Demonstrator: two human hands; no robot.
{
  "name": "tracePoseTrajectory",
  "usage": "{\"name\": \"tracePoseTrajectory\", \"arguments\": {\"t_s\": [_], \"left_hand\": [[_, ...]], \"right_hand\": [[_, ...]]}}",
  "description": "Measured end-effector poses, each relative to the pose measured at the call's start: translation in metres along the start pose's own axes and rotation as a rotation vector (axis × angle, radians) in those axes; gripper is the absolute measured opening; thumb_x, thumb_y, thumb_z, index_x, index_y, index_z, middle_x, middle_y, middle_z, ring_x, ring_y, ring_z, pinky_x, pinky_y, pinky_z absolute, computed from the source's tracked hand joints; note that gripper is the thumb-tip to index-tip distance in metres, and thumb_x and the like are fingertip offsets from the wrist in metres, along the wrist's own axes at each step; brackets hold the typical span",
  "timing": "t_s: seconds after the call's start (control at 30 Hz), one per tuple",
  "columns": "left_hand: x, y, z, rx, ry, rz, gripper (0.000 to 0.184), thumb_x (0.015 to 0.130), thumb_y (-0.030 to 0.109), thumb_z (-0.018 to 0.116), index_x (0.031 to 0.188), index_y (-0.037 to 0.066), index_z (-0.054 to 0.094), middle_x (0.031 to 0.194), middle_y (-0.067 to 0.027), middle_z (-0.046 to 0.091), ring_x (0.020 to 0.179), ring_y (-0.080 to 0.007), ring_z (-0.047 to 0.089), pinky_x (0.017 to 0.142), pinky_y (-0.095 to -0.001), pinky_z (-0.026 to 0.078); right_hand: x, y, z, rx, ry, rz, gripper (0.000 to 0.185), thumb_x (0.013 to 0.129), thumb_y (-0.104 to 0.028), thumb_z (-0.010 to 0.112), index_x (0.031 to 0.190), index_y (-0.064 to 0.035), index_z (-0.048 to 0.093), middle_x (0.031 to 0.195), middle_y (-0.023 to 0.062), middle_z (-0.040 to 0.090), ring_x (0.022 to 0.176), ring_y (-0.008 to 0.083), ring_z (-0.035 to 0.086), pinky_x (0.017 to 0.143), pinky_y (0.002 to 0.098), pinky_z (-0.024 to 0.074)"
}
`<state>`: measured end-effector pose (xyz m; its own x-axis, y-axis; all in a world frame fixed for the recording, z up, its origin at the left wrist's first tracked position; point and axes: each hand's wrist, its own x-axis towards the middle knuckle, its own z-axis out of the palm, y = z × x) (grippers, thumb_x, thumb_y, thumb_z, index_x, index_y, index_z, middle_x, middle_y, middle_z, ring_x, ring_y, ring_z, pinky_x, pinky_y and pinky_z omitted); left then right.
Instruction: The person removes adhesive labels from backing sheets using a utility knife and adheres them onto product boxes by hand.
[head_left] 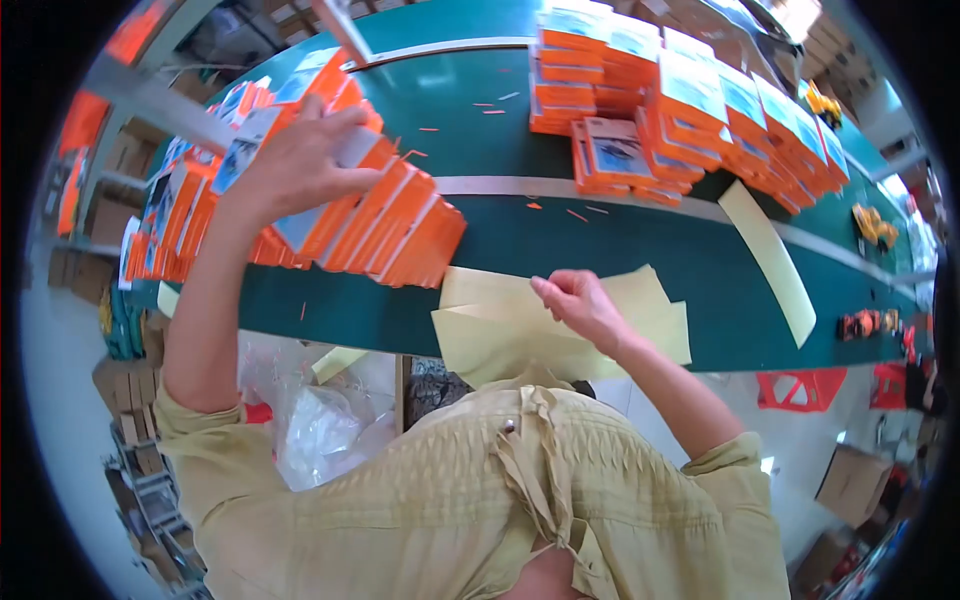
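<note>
My left hand (312, 165) lies over a leaning row of orange-and-white boxes (375, 225) on the left of the green table. Its fingers are spread and the thumb points right. Whether it grips one of the boxes cannot be made out. My right hand (582, 305) is closed, fingers curled together, above pale yellow paper sheets (490, 325) at the table's front edge. What it pinches, if anything, is hidden.
Tall stacks of orange boxes (690, 95) stand at the back right. A yellow strip (770, 265) lies right of centre on the green table (600, 245). Toy vehicles (872, 228) sit at the far right. A red plastic stool (800, 390) is below the table.
</note>
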<state>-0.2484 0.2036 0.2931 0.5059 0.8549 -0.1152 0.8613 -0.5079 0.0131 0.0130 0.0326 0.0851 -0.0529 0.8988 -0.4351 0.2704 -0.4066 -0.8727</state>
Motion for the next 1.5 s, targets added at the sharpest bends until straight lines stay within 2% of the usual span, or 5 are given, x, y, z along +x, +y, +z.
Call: {"name": "tracePoseTrajectory", "arguments": {"t_s": [0.27,0.63,0.93,1.1,1.5], "left_hand": [[0.086,0.078,-0.004,-0.092,0.272,0.194,0.07,0.08,0.062,0.057,0.125,0.008,0.058,0.117,-0.0211,0.057,0.103,-0.0346,0.062,0.085,-0.0416,0.051],[0.254,0.211,0.182,-0.618,0.196,-0.152,0.073,0.076,0.065,0.06,0.123,0.009,0.063,0.129,-0.0226,0.056,0.119,-0.0329,0.058,0.098,-0.046,0.047],[0.076,0.115,0.099,-0.204,0.818,0.129,0.046,0.082,0.031,0.068,0.121,0.009,0.059,0.118,-0.0148,0.058,0.112,-0.0336,0.058,0.095,-0.0442,0.048],[-0.065,0.055,0.038,-0.161,0.884,-0.146,0.028,0.086,0.015,0.066,0.113,0.006,0.064,0.102,-0.0106,0.066,0.089,-0.028,0.065,0.083,-0.0376,0.052],[-0.156,0.168,0.3,-0.301,0.468,-0.119,0.033,0.085,0.009,0.06,0.116,0.0,0.059,0.119,-0.0213,0.057,0.116,-0.0386,0.052,0.1,-0.0458,0.043]], "right_hand": [[-0.079,0.085,-0.022,0.801,0.034,0.305,0.029,0.099,-0.034,0.052,0.097,-0.0059,0.058,0.083,0.0014,0.056,0.069,0.0108,0.051,0.063,0.0268,0.0447],[-0.127,0.133,-0.065,0.676,0.073,0.305,0.021,0.098,-0.024,0.053,0.085,-0.0074,0.052,0.069,0.001,0.053,0.054,0.009,0.047,0.048,0.0252,0.0389],[-0.105,0.127,-0.07,0.422,-0.043,0.292,0.024,0.098,-0.027,0.055,0.09,-0.0048,0.057,0.068,0.0007,0.053,0.053,0.0078,0.045,0.047,0.0245,0.0362],[-0.074,0.105,-0.068,0.231,-0.133,0.099,0.037,0.102,-0.035,0.047,0.107,-0.0007,0.062,0.069,-0.0017,0.052,0.057,0.0064,0.046,0.051,0.0241,0.0355],[-0.034,0.11,-0.051,-0.576,0.157,-0.318,0.028,0.095,-0.03,0.058,0.114,-0.0091,0.063,0.093,0.0141,0.063,0.085,0.0349,0.063,0.076,0.0406,0.0494]]}}
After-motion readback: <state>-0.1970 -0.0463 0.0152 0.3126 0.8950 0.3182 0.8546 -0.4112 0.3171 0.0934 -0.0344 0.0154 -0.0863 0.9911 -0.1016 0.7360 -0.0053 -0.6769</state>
